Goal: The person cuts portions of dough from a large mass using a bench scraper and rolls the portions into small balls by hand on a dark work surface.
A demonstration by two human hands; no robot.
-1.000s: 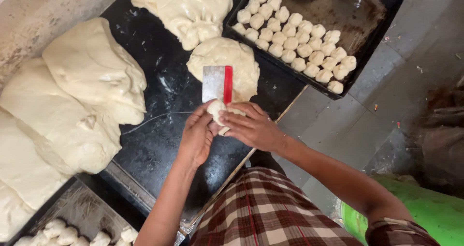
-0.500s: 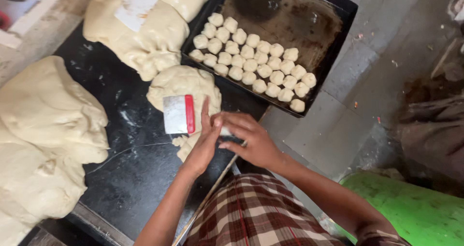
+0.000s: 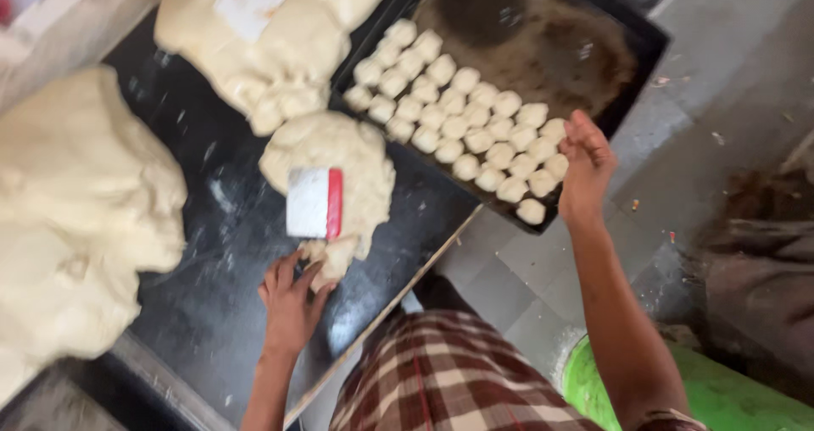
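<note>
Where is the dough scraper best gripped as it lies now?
The dough scraper lies flat on the dough lump. Its red strip along the right edge looks like the handle: probably pinch that edge, coming from above and the right. The left hand is nearest.

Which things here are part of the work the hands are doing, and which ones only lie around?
In use:
- left hand at the small dough lump
- right hand over the tray of dough balls
- white scraper with red edge resting on that lump

Lying about:
- big dough masses
- dough pile with a paper label
- green tub
</note>
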